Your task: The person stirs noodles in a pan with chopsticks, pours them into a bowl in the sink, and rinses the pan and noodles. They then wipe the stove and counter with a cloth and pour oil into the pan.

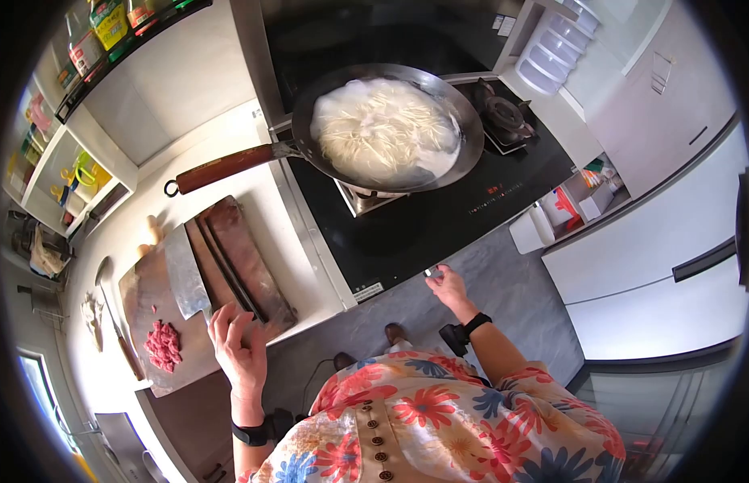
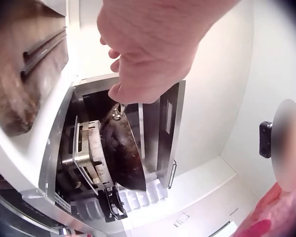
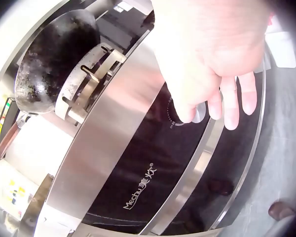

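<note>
Stove knob (image 3: 201, 112) is pinched by right hand (image 1: 449, 291), presumably for heat under wok (image 1: 470, 129), left hand (image 1: 244, 352) held loosely curled, empty.

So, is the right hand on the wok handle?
No, the right hand pinches a knob on the stove front, away from the wok handle.

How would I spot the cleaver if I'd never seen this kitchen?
Left of the black stove, a brown cutting board lies on the white counter. On it, near the person's left hand, lies the cleaver. Its broad silvery blade sets it apart from the thin dark sticks alongside.
</note>
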Demonstrator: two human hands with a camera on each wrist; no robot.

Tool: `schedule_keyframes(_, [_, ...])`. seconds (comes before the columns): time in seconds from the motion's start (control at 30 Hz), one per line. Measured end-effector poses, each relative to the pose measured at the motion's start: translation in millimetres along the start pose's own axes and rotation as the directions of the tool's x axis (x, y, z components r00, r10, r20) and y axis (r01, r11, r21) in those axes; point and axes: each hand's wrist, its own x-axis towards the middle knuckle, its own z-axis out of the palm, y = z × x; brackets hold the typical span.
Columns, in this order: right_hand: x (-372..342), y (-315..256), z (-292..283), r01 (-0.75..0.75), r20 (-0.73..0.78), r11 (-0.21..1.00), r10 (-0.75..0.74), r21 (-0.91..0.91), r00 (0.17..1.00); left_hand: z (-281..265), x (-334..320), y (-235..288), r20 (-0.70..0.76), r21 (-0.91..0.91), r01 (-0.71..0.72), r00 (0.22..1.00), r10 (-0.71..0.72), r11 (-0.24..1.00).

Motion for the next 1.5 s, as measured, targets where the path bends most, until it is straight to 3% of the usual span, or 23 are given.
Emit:
schedule_keyframes(0.1, [3,7,5,0.017,-0.009,1.0,-0.016,0.019,1.0,-2,-12,-6,-0.017,-0.011,0.096,0.995,-0.096,0.995])
schedule_keyframes(0.3, [6,10,13,0.001,-0.037,1.0,0.0,0.02,0.999,1,-19,-9,-0.012,-0.03,0.155,0.988,-0.155,0.988])
schedule_keyframes(0.37, [5,6,11,-0.005,-0.045,1.0,0.006,0.017,0.999,3,-18,-9,-0.004,-0.047,0.156,0.988,-0.156,0.987])
schedule_keyframes(0.43, [3,-3,6,-0.146,0.028,0.989,0.145,0.019,0.989,4,-15,-7,0.004,-0.066,0.156,0.988,-0.156,0.986])
schedule_keyframes(0.5, [5,0,9,-0.149,0.022,0.988,0.149,0.029,0.989,5,-12,-5,-0.013,-0.041,0.096,0.995,-0.096,0.995])
schedule_keyframes(0.83, [2,-6,11,-0.174,-0.004,0.984,0.174,0.044,0.985,8,-11,-7,-0.006,-0.039,0.072,0.997,-0.072,0.997])
schedule_keyframes(0.93, [2,-1,15,-0.084,-0.062,0.996,0.084,0.007,0.995,9,-13,-10,-0.008,-0.044,0.068,0.998,-0.069,0.997])
schedule_keyframes(1.5, [4,1,21,-0.065,-0.09,0.998,0.064,-0.008,0.994,13,-12,-14,0.006,-0.06,0.103,0.995,-0.103,0.993])
